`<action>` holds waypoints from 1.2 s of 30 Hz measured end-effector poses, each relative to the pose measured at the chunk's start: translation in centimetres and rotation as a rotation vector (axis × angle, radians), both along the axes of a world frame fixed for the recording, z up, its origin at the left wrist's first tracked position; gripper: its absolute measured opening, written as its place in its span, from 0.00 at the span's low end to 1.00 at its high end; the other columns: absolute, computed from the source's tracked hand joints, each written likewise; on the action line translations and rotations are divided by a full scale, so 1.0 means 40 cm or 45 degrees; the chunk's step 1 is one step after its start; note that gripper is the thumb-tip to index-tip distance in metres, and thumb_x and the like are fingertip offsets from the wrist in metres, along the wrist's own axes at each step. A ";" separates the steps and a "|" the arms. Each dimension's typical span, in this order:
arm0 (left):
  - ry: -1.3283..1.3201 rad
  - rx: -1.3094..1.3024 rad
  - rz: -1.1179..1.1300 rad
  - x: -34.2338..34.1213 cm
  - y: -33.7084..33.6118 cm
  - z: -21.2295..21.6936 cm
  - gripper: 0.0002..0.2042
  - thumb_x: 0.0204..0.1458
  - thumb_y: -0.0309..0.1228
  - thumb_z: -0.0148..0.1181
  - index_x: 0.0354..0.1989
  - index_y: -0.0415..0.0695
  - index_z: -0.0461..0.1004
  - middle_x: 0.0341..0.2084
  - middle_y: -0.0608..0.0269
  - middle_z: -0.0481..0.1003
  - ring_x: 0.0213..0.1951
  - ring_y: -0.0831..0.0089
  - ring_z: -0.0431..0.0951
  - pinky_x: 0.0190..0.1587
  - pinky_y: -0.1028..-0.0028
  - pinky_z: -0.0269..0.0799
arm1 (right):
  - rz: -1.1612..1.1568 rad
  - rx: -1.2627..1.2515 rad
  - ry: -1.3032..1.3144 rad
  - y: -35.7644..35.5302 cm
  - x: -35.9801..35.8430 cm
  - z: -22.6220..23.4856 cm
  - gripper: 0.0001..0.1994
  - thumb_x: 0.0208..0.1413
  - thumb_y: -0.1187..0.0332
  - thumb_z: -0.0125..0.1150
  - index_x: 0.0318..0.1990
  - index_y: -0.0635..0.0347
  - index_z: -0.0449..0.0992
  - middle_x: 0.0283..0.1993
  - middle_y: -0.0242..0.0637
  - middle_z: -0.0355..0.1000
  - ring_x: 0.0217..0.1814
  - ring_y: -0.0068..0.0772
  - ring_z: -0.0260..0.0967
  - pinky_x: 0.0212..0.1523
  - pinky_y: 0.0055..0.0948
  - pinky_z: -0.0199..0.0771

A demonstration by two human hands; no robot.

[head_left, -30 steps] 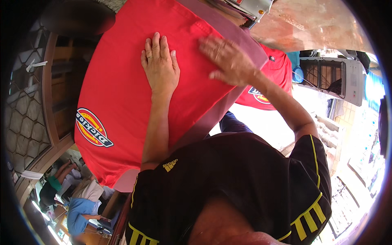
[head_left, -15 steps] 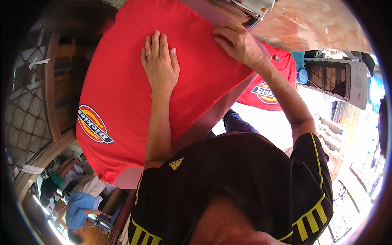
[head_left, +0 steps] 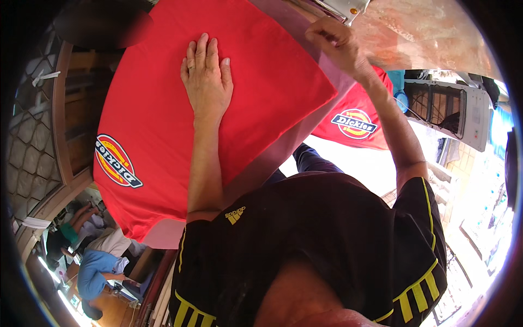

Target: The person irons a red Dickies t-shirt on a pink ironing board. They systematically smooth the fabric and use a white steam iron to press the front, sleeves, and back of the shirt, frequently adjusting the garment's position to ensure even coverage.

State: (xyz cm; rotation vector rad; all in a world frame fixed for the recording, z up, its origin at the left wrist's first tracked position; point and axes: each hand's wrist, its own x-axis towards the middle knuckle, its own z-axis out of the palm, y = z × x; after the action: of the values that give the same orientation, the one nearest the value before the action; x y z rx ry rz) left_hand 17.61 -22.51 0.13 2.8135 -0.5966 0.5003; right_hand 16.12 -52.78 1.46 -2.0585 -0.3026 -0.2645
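A red T-shirt (head_left: 261,92) with a round yellow, white and dark print is spread over a dusky pink board (head_left: 239,191). On its upper middle my left hand (head_left: 207,82) lies flat, fingers stretched out. My right hand (head_left: 343,52) is off the red cloth, above the far right edge of the board. Its fingers are curled in with the thumb close to them; whatever may be between them is too small or hidden to make out. Below my right forearm, a second red garment (head_left: 354,122) with the same kind of print lies beyond the board's right edge.
A mottled pinkish tabletop (head_left: 425,41) lies at the far right, with a white machine part (head_left: 346,8) at its edge. A white-framed appliance (head_left: 474,117) stands to the right. Lattice grilles (head_left: 35,147) line the left. A person in blue (head_left: 95,272) is at lower left.
My right hand has left the red cloth's edge and moved right, out over the board's far edge. My left hand has slid slightly left and up, still flat. The view has shifted a little.
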 end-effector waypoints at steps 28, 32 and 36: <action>-0.010 -0.446 -0.333 0.021 -0.210 0.014 0.05 0.47 0.30 0.68 0.33 0.53 0.82 0.27 0.75 0.74 0.30 0.69 0.74 0.33 0.68 0.71 | -0.006 -0.334 -0.133 0.054 -0.060 0.027 0.03 0.56 0.74 0.59 0.37 0.63 0.74 0.37 0.44 0.71 0.38 0.50 0.72 0.39 0.39 0.73; 0.005 -0.407 -0.315 0.025 -0.221 0.025 0.03 0.47 0.31 0.68 0.31 0.54 0.82 0.25 0.76 0.73 0.29 0.70 0.74 0.31 0.69 0.71 | -0.091 -0.499 -0.215 0.068 -0.074 0.008 0.05 0.53 0.71 0.61 0.37 0.59 0.75 0.35 0.39 0.72 0.40 0.45 0.73 0.36 0.39 0.75; -0.011 -0.385 -0.256 0.022 -0.234 0.030 0.02 0.47 0.32 0.68 0.28 0.54 0.82 0.24 0.75 0.73 0.28 0.70 0.73 0.29 0.69 0.70 | -0.071 -0.600 -0.309 0.070 -0.075 -0.002 0.05 0.53 0.71 0.61 0.36 0.57 0.75 0.36 0.37 0.71 0.39 0.43 0.73 0.36 0.38 0.77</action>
State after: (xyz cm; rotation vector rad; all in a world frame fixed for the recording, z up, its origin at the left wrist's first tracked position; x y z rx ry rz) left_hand 18.49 -31.89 1.32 2.4381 -0.7287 0.5154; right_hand 13.14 -49.97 1.40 -2.5047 -0.4928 -0.5192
